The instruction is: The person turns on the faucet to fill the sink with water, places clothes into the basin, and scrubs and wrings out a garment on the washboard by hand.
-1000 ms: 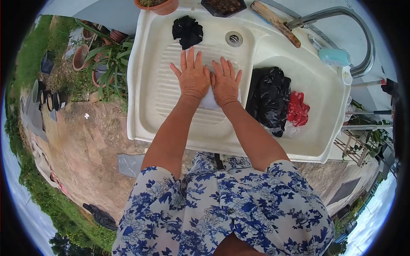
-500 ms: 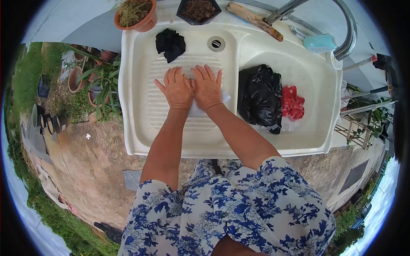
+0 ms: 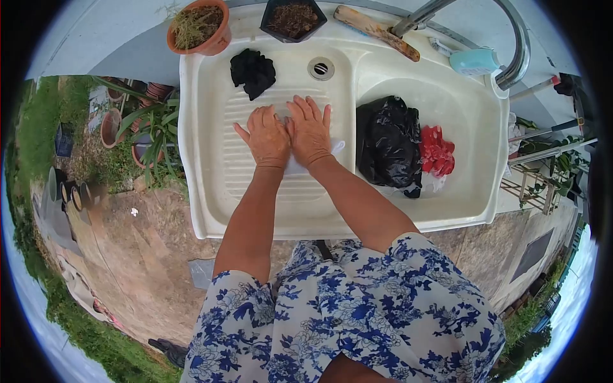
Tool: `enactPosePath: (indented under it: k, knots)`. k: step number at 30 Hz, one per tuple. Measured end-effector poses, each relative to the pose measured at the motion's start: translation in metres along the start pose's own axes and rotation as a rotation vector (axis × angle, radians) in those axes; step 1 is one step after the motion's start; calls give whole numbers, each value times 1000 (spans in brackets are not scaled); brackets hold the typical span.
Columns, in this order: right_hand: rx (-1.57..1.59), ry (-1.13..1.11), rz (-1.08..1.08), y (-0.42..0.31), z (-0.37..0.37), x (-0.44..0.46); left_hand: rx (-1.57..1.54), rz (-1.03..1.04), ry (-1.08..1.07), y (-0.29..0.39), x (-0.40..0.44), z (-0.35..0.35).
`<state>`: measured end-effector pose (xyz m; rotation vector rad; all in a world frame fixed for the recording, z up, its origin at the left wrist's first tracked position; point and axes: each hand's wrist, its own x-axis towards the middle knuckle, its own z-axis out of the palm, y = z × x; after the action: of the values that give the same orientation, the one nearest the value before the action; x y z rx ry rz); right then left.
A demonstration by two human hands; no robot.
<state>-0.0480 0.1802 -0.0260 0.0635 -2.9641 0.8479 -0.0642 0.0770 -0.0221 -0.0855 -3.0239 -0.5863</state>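
Palms down and side by side, my left hand and my right hand press on a white cloth. The cloth lies on the ribbed washboard in the left part of the white sink. Both hands have their fingers stretched out flat, with the thumbs spread outward or close together over the cloth. Most of the cloth is hidden beneath them; its edges show below the wrists and to the right. Beyond my left hand lies a crumpled black cloth, apart from it.
The right basin holds a black plastic bag and a wet red cloth. Near a drain, the back rim carries two plant pots, an orange one and a black one, a wooden-backed brush and a teal bottle. A curved faucet rises behind.
Both hands stay nearly in place over the white cloth, still flat. The whole view has tilted slightly, so the back rim sits a little lower in the picture.
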Motion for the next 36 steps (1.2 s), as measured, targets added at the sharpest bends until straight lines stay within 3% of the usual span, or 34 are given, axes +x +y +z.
enactPosePath:
  k: [2,4,5,6,8,9,11,14,15,16,18,19,21,24,27,29,32,34,35,36]
  knots:
    - [-20,115,111,-6,-1,14,-41,-55,270,3,7,5]
    - [-112,-75,111,-2,-9,-4,13,-117,263,7,-8,6]
    - [-139,-213,103,3,-14,-22,13,-83,134,7,-29,5]
    - [-42,-164,52,6,-17,-47,12,-58,-5,7,-54,-1]
    - [56,-140,6,13,-20,-97,-160,170,70,4,-103,-21]
    - [100,-123,-102,13,-24,-118,-158,160,55,-5,-107,-18]
    - [123,-120,-256,23,-14,-118,-188,445,-117,-24,-112,-10]
    - [-71,-31,-19,5,0,-18,11,45,-113,1,-13,-7]
    - [-56,16,1,0,-5,1,-63,68,61,-2,3,-1]
    - [-54,10,6,-3,-3,-4,-62,66,54,-2,-1,0]
    - [-67,111,116,-3,0,7,-37,-18,285,0,8,8]
    - [-130,31,115,-2,-4,-4,69,-82,240,5,-3,6]
    - [-106,-171,67,3,-14,-41,-77,-183,-226,5,-38,-9]
    - [121,-65,-146,11,-24,-115,-209,256,113,-7,-113,-16]
    - [98,-67,-246,27,-11,-103,-232,416,51,-14,-91,-6]
    - [-92,-13,-73,16,2,-30,-105,18,-17,4,-30,4]
    - [-40,118,-17,7,-3,5,-150,-58,197,15,3,5]
    - [-209,-96,61,12,-2,10,-70,-147,293,17,6,6]
    - [-187,-221,42,18,-7,0,-67,-172,88,16,-7,4]
    - [-151,-269,1,18,-18,-13,-65,-180,100,16,-22,-2]
